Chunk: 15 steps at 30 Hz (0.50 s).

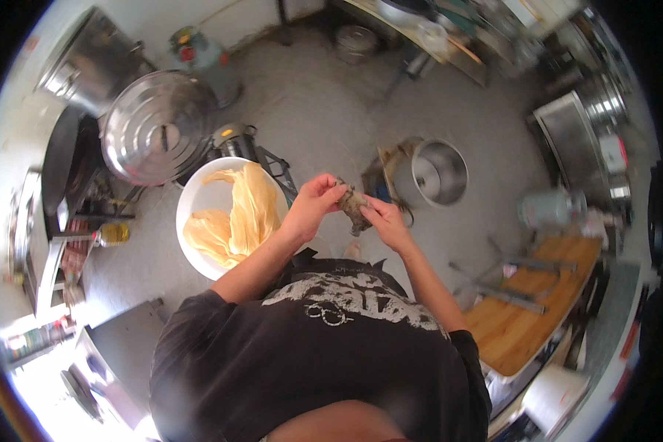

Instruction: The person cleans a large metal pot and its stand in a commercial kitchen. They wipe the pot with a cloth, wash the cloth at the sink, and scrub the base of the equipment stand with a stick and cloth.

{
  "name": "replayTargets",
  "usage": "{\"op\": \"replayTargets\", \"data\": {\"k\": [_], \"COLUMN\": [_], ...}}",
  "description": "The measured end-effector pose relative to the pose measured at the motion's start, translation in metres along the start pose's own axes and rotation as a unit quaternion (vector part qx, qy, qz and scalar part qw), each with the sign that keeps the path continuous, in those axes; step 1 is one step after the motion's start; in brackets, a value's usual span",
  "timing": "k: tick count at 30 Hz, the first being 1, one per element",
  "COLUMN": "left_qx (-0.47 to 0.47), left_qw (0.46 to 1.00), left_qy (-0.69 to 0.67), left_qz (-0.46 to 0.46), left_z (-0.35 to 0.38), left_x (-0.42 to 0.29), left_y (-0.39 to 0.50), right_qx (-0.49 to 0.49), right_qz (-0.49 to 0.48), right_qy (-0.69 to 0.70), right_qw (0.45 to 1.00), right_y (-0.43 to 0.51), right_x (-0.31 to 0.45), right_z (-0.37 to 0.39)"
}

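My left hand (314,205) and my right hand (385,220) hold a lumpy, mottled grey-brown thing (353,205) between them, in front of my chest. Fingers and thumb of the left pinch its upper end, while the right grips its side. What it is made of cannot be told. Just left of my left forearm is a white round basin (190,193). Crumpled, thin yellow sheets (248,212) lie in it; whether they are cloth or food is unclear.
An open steel pot (441,172) stands beyond my right hand. A large metal lid (157,127) leans at the left, near a gas cylinder (212,72). A folded wooden-top table (536,309) lies at the right. A bottle of yellow oil (112,234) is at far left.
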<state>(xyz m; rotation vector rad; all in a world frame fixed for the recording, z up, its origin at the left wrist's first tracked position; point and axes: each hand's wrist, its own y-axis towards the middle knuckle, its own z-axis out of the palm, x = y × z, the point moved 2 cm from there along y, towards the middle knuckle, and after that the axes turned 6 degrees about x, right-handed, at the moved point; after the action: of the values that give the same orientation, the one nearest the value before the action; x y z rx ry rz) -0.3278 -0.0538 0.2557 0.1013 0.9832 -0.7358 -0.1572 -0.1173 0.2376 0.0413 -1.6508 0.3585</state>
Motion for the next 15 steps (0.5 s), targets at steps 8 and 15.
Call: {"op": "replayTargets", "data": {"k": [8,15], "left_qx": [-0.2,-0.296], "left_qw": [0.968,0.93], "left_qy": [-0.035,-0.117], "left_qz": [0.151,0.186], "left_z": [-0.049,-0.093], "left_x": [-0.038,-0.07], "left_y": [0.045,0.075], "right_qx": [0.221,0.254], "right_qz": [-0.04,0.068], "right_qy": [-0.095,0.051], "right_qw": [0.97,0.963], "right_y": [0.157,0.251], "right_x": [0.038,0.043], "right_z": [-0.051,-0.043]}}
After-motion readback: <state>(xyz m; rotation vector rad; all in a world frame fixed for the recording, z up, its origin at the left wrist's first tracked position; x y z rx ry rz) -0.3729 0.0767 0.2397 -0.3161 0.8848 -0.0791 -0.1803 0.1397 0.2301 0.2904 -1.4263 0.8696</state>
